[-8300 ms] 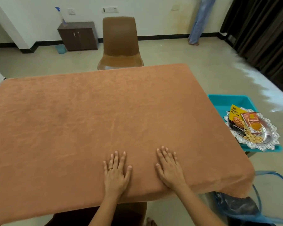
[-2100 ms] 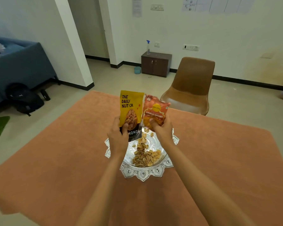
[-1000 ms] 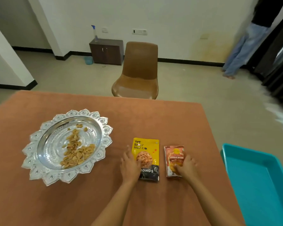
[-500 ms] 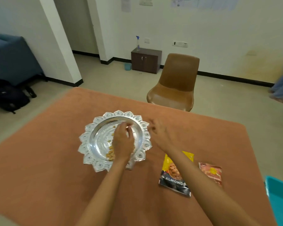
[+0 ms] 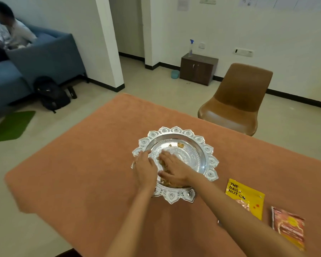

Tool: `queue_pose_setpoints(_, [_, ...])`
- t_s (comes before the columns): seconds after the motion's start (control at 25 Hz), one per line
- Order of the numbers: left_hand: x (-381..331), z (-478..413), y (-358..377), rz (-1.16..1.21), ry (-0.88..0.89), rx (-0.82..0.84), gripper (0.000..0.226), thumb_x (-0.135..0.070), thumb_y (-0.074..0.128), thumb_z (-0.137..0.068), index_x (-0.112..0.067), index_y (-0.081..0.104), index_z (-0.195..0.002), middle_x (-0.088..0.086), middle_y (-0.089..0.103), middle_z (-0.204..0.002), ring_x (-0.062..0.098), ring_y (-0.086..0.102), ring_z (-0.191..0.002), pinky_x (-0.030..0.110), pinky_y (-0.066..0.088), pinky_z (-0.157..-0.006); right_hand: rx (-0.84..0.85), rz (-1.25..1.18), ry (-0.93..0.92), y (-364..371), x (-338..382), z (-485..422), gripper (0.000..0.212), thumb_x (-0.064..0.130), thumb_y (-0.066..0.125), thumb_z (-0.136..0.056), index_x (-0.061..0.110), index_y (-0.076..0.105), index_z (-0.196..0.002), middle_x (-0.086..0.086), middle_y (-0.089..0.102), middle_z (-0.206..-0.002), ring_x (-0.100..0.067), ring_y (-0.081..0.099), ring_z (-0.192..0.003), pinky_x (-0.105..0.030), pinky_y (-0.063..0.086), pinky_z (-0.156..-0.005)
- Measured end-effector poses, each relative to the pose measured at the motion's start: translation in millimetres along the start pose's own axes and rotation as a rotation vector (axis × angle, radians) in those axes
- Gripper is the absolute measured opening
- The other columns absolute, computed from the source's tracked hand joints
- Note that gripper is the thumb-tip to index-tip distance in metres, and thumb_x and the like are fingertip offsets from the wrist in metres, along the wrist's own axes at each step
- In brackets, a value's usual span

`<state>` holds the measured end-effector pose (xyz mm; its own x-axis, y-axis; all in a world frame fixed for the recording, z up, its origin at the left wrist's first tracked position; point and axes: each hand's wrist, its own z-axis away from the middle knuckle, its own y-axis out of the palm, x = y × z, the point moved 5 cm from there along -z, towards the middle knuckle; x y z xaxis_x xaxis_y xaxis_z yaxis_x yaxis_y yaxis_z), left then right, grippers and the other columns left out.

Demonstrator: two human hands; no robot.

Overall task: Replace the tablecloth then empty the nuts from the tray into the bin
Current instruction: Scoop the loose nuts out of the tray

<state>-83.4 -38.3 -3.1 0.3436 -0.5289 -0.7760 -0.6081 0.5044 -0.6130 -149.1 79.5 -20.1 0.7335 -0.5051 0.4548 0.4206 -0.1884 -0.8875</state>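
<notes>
- Head view: nearest, on the right of the tabletop, an orange snack packet lies flat, with a yellow nut packet just beside it on its left; the two do not touch.
- Both bare forearms reach forward from the bottom edge to the silver tray, which sits on the orange tablecloth near the middle of the tabletop.
- The right hand lies palm down inside the tray, fingers straight and spread, pressing on a heap of nuts at the tray's near side.
- The left hand lies over the tray's left rim, fingers bent toward the right hand; whether it grips the rim cannot be told.
- A few loose nuts lie apart at the tray's far side.
- The tablecloth covers the whole tabletop and hangs over its edges.
- Beyond the far edge stands a brown chair.
- Farther back, a dark cabinet against the wall carries a spray bottle.
- At far left are a green mat, a black backpack and a blue sofa with a person seated on it.
</notes>
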Motion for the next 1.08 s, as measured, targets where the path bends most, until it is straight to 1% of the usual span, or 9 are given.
queue_pose_setpoints(0.12, [0,0,-4,0.042,-0.034,-0.031,0.03,-0.01,0.048,-0.091,-0.02,0.062,-0.116,0.006,0.061,-0.123,0.023,0.053,-0.121,0.044,0.045,-0.096,-0.035,0.054,-0.171,3,7,-7,0.077,0.063,0.037,-0.088,0.007,0.035,-0.141,-0.012,0.031,-0.149,-0.024,0.02,-0.141,-0.035,0.014,-0.117])
queue_pose_setpoints(0.2, [-1,1,-5,0.056,-0.045,-0.038,0.03,-0.01,0.047,-0.092,-0.022,0.061,-0.115,0.002,0.061,-0.121,0.021,0.055,-0.116,0.041,0.047,-0.092,-0.117,0.119,-0.244,3,8,-12,0.061,0.058,0.041,-0.09,0.008,0.049,-0.124,-0.011,0.046,-0.129,-0.026,0.038,-0.119,-0.036,0.03,-0.105])
queue_pose_setpoints(0.32, [-5,1,-7,0.064,-0.042,-0.045,0.032,-0.01,0.045,-0.092,-0.021,0.061,-0.118,-0.001,0.063,-0.117,0.02,0.054,-0.116,0.035,0.046,-0.089,-0.213,0.129,-0.294,2,13,-19,0.036,0.042,0.046,-0.091,0.008,0.057,-0.099,-0.008,0.051,-0.097,-0.017,0.036,-0.085,-0.036,0.038,-0.076])
queue_pose_setpoints(0.44, [-4,3,-5,0.046,-0.054,-0.029,0.033,-0.013,0.044,-0.094,-0.025,0.059,-0.12,0.003,0.065,-0.121,0.022,0.043,-0.132,0.04,0.042,-0.102,-0.269,0.159,-0.293,-3,15,-24,0.031,0.032,0.041,-0.089,0.006,0.058,-0.089,-0.01,0.05,-0.082,-0.018,0.038,-0.069,-0.033,0.034,-0.054])
queue_pose_setpoints(0.56, [-7,3,-8,0.067,-0.04,-0.076,0.03,-0.014,0.041,-0.095,-0.023,0.06,-0.116,0.002,0.07,-0.085,0.024,0.064,-0.099,0.04,0.039,-0.105,-0.331,0.218,-0.232,-9,13,-25,0.041,0.038,0.032,-0.09,0.005,0.057,-0.088,-0.011,0.052,-0.074,-0.018,0.036,-0.055,-0.021,0.018,-0.045])
queue_pose_setpoints(0.68, [-12,2,-9,0.22,-0.028,-0.057,0.028,-0.024,0.037,-0.096,-0.03,0.061,-0.109,-0.012,0.065,-0.077,0.023,0.065,-0.068,0.047,0.052,-0.083,-0.317,0.201,-0.095,-13,5,-29,0.031,0.027,0.037,-0.096,0.003,0.056,-0.09,-0.013,0.053,-0.077,-0.026,0.046,-0.058,-0.029,0.028,-0.05])
queue_pose_setpoints(0.76, [-15,-1,-6,0.47,-0.127,-0.041,0.027,-0.028,0.038,-0.097,-0.034,0.064,-0.104,-0.021,0.067,-0.097,0.018,0.066,-0.075,0.045,0.054,-0.078,-0.302,0.062,0.045,-19,0,-31,0.021,0.02,0.044,-0.097,0.008,0.052,-0.082,-0.005,0.048,-0.072,-0.021,0.046,-0.06,-0.03,0.031,-0.057])
queue_pose_setpoints(0.92, [-30,-2,18,1.142,-0.568,0.132,0.026,-0.027,0.038,-0.101,-0.024,0.064,-0.106,-0.007,0.065,-0.117,0.007,0.056,-0.117,0.033,0.034,-0.111,-0.644,-0.565,0.338,-49,-11,-23,0.041,0.016,0.047,-0.096,0.017,0.039,-0.056,0.004,0.035,-0.051,-0.005,0.033,-0.043,-0.021,0.027,-0.046])
queue_pose_setpoints(1.08, [-53,4,43,1.481,-0.748,0.212,0.041,-0.043,0.034,-0.101,-0.018,0.062,-0.117,0.0,0.067,-0.105,0.016,0.062,-0.102,0.031,0.047,-0.092,-0.694,-0.931,0.479,-46,9,-20,0.034,0.019,0.049,-0.094,0.02,0.049,-0.06,0.004,0.05,-0.056,-0.007,0.043,-0.05,-0.02,0.037,-0.048])
